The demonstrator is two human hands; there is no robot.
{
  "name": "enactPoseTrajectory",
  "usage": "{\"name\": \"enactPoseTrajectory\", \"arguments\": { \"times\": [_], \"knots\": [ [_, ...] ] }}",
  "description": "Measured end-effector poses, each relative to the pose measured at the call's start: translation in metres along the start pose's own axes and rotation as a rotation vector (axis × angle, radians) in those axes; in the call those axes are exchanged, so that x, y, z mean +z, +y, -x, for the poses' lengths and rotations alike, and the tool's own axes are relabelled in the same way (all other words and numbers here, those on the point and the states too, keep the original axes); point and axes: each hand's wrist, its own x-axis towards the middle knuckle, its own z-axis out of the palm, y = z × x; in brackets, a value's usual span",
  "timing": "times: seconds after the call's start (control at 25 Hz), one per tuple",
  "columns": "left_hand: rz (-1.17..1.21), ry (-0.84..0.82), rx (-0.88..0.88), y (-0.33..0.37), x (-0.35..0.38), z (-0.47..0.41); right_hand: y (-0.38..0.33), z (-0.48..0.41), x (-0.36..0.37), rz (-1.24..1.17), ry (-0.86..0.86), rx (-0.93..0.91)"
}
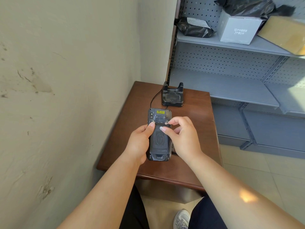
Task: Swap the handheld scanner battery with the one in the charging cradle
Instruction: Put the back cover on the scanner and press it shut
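Note:
The black handheld scanner is held back side up over the brown table, its textured battery cover facing me. My left hand grips its left edge, thumb at the left latch. My right hand pinches the small metal latch at the cover's upper right between thumb and forefinger. The black charging cradle stands at the table's far edge, a dark battery lying in its rear slot, its cable running off to the left.
A cream wall closes the left side. Grey pegboard shelving stands right of the table, with a white box, black bags and a cardboard box on an upper shelf. My legs and a shoe show below.

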Motion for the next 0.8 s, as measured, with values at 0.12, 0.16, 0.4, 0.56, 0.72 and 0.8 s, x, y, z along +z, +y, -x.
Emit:
{"name": "enactPoseTrajectory", "arguments": {
  "times": [0.12, 0.16, 0.4, 0.56, 0.72, 0.8],
  "knots": [
    [0.032, -0.011, -0.028, 0.0006, -0.0009, 0.0019, 0.0005, 0.0021, 0.0045, -0.145, -0.019, 0.077],
    [0.036, -0.014, -0.032, 0.0009, -0.001, 0.002, 0.0004, 0.003, 0.0052, -0.19, -0.022, 0.099],
    [0.042, -0.003, -0.03, 0.0045, 0.0022, 0.0011, -0.004, 0.0018, 0.0049, -0.396, 0.06, 0.2],
    [0.044, -0.008, -0.058, 0.0025, 0.004, 0.0005, -0.002, 0.0026, 0.0046, -0.417, 0.082, 0.223],
    [0.04, -0.036, -0.043, 0.0023, 0.0047, -0.001, -0.0006, 0.0028, 0.0017, -0.417, 0.062, 0.196],
    [0.022, -0.045, -0.03, 0.0033, 0.004, -0.001, -0.0003, 0.0021, 0.0006, -0.428, 0.061, 0.216]
  ]
}}
